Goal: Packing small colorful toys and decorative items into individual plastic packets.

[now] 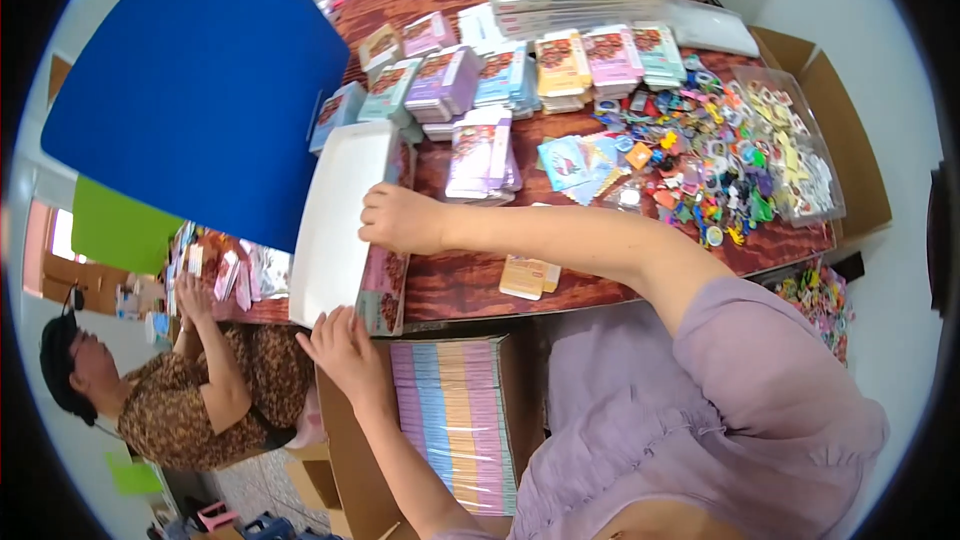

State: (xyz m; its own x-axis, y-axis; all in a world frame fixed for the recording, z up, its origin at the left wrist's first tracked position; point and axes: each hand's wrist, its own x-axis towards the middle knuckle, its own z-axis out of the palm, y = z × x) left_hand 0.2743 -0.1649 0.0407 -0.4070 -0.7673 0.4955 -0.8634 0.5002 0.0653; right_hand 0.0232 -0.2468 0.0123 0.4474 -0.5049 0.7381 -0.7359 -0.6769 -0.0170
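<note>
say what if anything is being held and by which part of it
The white tray: the right hand grips its right long rim. The left hand is at its near end; whether it grips cannot be told.

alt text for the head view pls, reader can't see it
A person's right hand and left hand are at the edges of a long white tray on a wood-grain table. Nearby are stacks of small pastel boxes and a pile of colourful trinkets; a co-worker is at left.
</note>
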